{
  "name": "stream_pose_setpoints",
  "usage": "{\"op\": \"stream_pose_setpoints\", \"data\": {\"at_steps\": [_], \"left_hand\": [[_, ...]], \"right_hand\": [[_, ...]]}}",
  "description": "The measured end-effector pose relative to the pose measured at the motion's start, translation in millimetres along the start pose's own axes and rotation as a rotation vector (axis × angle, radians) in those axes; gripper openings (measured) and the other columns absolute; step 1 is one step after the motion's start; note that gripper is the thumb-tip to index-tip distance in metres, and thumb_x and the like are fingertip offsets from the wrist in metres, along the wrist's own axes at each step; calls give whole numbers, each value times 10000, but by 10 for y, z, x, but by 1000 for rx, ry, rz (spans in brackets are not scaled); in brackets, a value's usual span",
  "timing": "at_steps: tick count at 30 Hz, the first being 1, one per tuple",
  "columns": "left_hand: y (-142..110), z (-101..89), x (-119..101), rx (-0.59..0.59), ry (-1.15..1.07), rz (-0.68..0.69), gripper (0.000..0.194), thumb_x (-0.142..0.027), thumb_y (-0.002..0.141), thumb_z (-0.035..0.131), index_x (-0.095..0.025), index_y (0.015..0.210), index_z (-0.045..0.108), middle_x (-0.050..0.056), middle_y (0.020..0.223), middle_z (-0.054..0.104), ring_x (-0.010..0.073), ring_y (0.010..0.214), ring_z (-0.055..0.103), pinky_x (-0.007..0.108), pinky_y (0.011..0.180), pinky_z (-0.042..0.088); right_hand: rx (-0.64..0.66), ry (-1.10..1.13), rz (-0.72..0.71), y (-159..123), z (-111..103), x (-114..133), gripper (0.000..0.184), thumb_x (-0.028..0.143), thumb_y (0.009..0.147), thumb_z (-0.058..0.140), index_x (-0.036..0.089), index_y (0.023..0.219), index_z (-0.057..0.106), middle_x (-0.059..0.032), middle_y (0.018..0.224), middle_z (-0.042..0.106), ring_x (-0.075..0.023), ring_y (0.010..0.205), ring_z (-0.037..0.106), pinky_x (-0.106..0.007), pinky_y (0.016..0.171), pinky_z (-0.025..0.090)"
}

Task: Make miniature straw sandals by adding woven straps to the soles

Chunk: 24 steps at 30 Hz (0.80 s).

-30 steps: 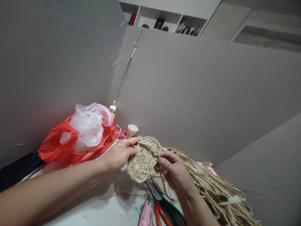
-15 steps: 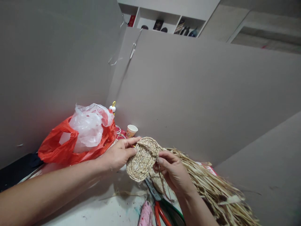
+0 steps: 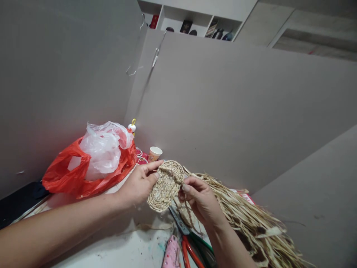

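Observation:
A small woven straw piece (image 3: 165, 189), oval with coiled braid rows and a raised rounded flap at its far end, is held up over the table. My left hand (image 3: 139, 182) grips its left edge, thumb on top and index finger stretched along the far side. At its right edge my right hand (image 3: 199, 195) is closed, thumb and index finger pinched together at the rim. Whether a loose strand is in that pinch I cannot make out. Beneath the hands lies another woven straw piece (image 3: 186, 215), partly covered.
Scissors (image 3: 182, 227) and a pink-handled tool (image 3: 171, 253) lie on the white table (image 3: 125, 245). Long dry straw (image 3: 251, 219) spreads along the right. A red plastic bag (image 3: 67, 167) with clear plastic stands left, and a paper cup (image 3: 155, 153) behind. Grey panels (image 3: 237, 111) enclose the back.
The whole view has shifted slightly. Both hands keep hold of the woven piece in nearly the same pose, and its tilt differs only a little.

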State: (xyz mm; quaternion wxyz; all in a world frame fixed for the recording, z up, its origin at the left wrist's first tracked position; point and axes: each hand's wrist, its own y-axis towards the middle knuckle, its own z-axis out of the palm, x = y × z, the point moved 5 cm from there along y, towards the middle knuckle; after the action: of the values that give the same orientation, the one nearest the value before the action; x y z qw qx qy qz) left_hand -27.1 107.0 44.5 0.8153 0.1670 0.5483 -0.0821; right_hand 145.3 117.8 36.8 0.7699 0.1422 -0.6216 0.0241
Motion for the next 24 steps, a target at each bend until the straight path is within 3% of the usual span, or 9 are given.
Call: {"op": "stream_pose_setpoints", "data": {"at_steps": [6,12,16,24], "left_hand": [[1,-44,9,-78,110,16,492,-165,837,510,-136,1328,489,127,1088,673,142,759,597,306,764,470],[6,-33,36,-60,170,20,499,-181,836,512,-127,1331,482,139,1154,648,167,865,601,299,782,460],[-1,-14,32,-53,135,4,510,-153,838,502,-91,1342,456,152,1169,637,166,930,589,290,815,448],[-18,15,65,-53,45,-77,556,-150,828,525,-108,1373,422,139,1073,676,155,835,601,281,755,464]], "right_hand": [[-3,-25,13,-10,7,10,134,269,634,812,180,666,717,-11,619,677,-90,468,545,-203,458,473],[-9,21,-18,-4,13,36,172,233,653,803,195,703,643,9,599,669,-92,463,557,-187,453,463],[-8,14,-30,-3,17,46,217,238,659,803,193,684,592,12,589,672,-86,452,563,-170,446,453],[1,-45,3,-14,34,47,265,278,660,801,187,673,552,19,551,659,-81,390,538,-166,395,418]]}}
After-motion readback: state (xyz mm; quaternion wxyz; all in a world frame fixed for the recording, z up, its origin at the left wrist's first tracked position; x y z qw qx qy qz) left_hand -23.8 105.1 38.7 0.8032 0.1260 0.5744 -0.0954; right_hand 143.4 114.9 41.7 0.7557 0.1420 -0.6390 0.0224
